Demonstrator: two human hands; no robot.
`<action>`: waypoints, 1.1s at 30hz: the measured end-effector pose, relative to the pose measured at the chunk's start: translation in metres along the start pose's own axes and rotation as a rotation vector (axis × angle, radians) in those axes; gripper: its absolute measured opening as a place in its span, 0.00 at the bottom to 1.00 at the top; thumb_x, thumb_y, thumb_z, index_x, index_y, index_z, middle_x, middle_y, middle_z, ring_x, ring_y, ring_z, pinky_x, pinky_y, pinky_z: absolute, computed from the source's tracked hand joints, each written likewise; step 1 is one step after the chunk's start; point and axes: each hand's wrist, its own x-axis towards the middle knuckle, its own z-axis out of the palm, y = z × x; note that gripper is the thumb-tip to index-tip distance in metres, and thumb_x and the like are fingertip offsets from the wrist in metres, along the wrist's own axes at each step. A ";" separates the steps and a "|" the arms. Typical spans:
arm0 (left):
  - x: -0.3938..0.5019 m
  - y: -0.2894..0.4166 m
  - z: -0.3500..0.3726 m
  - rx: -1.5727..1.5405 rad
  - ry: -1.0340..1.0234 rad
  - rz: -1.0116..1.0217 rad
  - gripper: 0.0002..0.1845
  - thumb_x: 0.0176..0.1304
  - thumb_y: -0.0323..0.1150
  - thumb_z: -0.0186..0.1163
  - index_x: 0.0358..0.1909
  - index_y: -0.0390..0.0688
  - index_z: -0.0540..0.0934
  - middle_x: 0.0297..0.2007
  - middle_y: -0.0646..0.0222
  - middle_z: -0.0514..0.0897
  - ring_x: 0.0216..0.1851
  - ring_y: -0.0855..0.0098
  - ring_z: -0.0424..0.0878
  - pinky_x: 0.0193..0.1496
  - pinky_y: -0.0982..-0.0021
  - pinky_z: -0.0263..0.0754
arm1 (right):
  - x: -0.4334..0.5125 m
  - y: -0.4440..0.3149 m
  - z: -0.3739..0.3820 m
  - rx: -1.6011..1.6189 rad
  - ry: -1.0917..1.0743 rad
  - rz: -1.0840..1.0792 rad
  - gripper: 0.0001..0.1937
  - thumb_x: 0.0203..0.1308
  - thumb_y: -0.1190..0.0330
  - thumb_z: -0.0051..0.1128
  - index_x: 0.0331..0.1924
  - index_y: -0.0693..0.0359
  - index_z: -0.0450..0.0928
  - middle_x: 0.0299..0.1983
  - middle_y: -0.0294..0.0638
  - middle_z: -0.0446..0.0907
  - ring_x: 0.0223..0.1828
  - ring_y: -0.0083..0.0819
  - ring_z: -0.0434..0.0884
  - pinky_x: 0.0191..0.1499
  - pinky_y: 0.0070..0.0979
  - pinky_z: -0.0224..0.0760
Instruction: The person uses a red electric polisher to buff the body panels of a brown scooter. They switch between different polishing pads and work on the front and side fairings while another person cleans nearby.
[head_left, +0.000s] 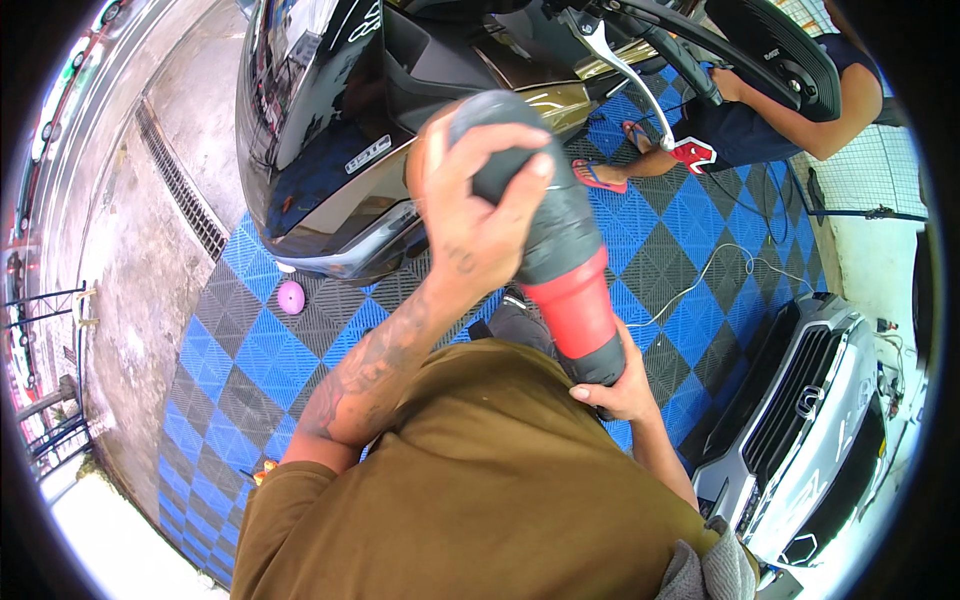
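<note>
My left hand (476, 206) is wrapped over the black head of a red-and-black power polisher (574, 307). Low on the same tool, my right hand (626, 379) holds its rear end. An orange-brown round pad (420, 161) shows on the head's left side, partly behind my left fingers and blurred. It is close to the glossy black front fairing (322, 180) of a motor scooter; whether they touch I cannot tell. A silver brake lever (626, 71) and a black mirror (787, 60) jut out above.
Another person (780, 127) sits low beside the scooter, a hand near the handlebar grip (690, 71). A round purple pad (291, 297) lies on the blue-and-grey floor tiles (255, 367). A thin cable (686, 289) crosses the floor toward a white Honda car (810, 427). Leftward runs a drain grate (180, 180).
</note>
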 end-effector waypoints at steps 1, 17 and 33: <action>0.007 0.001 0.010 -0.002 -0.029 0.037 0.09 0.54 0.29 0.70 0.39 0.44 0.86 0.44 0.62 0.83 0.52 0.60 0.77 0.60 0.61 0.70 | -0.004 0.004 -0.003 0.067 0.033 0.030 0.57 0.42 0.59 0.83 0.75 0.69 0.56 0.65 0.53 0.73 0.68 0.39 0.72 0.69 0.38 0.65; -0.026 -0.020 -0.026 -0.226 -0.122 0.045 0.36 0.55 0.32 0.71 0.67 0.40 0.71 0.53 0.58 0.81 0.53 0.63 0.79 0.60 0.60 0.74 | -0.004 0.064 0.054 0.056 0.169 -0.069 0.57 0.39 0.59 0.85 0.74 0.67 0.59 0.66 0.53 0.72 0.68 0.42 0.72 0.69 0.40 0.65; -0.088 -0.057 -0.143 -0.143 0.191 -0.157 0.39 0.56 0.32 0.75 0.68 0.39 0.66 0.55 0.62 0.77 0.55 0.70 0.77 0.62 0.65 0.72 | 0.020 0.048 0.108 -0.372 -0.061 -0.075 0.57 0.40 0.44 0.81 0.74 0.58 0.62 0.68 0.54 0.74 0.69 0.51 0.73 0.71 0.45 0.64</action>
